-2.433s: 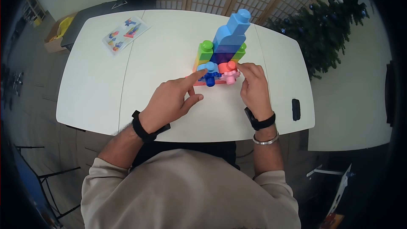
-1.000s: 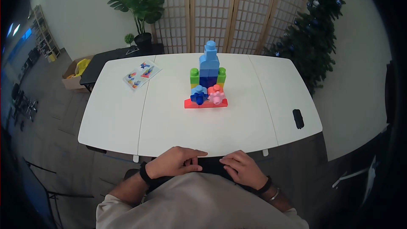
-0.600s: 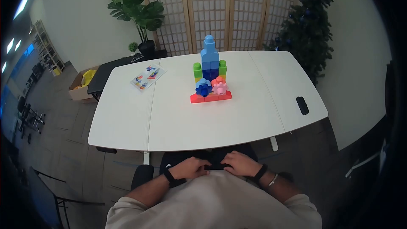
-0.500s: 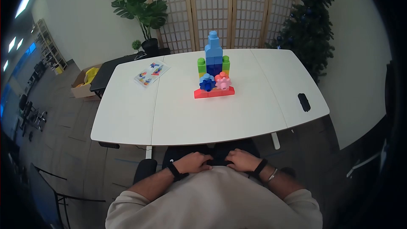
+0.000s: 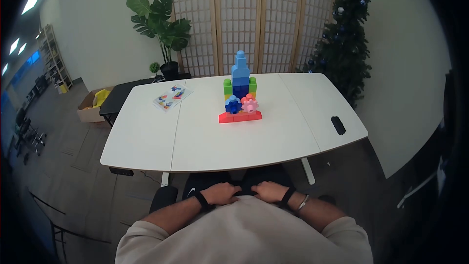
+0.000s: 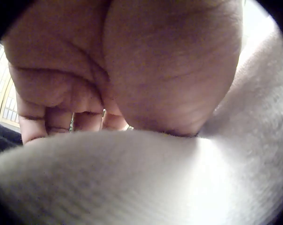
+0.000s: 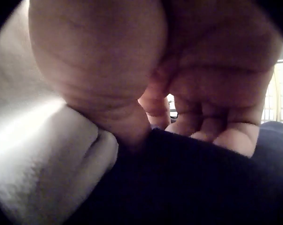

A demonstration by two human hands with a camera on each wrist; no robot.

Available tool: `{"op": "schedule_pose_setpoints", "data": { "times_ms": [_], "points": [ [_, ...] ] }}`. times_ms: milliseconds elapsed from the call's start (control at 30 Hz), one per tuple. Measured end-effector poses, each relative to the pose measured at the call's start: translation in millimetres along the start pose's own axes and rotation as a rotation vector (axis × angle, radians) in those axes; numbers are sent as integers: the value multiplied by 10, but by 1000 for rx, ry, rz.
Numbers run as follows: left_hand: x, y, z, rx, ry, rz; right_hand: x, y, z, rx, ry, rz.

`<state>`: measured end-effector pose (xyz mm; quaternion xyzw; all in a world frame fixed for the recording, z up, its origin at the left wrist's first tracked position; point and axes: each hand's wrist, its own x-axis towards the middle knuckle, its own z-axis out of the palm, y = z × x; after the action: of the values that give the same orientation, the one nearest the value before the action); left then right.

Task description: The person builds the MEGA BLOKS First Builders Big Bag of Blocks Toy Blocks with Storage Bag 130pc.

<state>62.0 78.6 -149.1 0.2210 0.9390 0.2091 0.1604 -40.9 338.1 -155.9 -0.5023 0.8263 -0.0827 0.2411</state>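
Observation:
My left hand (image 5: 221, 194) and right hand (image 5: 269, 192) rest side by side in the lap, on dark trousers (image 5: 210, 180) at the shirt's hem. Both are empty, their fingers loosely bent. The left wrist view shows the left palm (image 6: 174, 61) close over the beige shirt (image 6: 108, 173). In the right wrist view, the right palm (image 7: 216, 61) lies over the dark cloth (image 7: 179, 183). Beyond the hands, a block tower (image 5: 240, 80) stands upright on the table. It has a red base (image 5: 239, 117), a dark blue gear (image 5: 233, 105) and a pink gear (image 5: 249, 104) in front.
On the white table (image 5: 234, 149), a sheet with block pictures (image 5: 172, 97) lies at the back left. A black case-like object (image 5: 338, 125) sits near the right edge. Behind stand a potted plant (image 5: 166, 29), a folding screen (image 5: 239, 24) and a Christmas tree (image 5: 344, 39).
Both hands have left the block tower, drawn back off the table and come down into the lap. The head view has tilted up, showing more of the room.

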Motion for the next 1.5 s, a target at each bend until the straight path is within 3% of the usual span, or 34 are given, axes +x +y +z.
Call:
{"op": "schedule_pose_setpoints", "data": {
  "times_ms": [1500],
  "points": [
    [43, 65, -64, -9, 11, 6, -26, 40, -39, 41, 20, -25]
  ]
}}
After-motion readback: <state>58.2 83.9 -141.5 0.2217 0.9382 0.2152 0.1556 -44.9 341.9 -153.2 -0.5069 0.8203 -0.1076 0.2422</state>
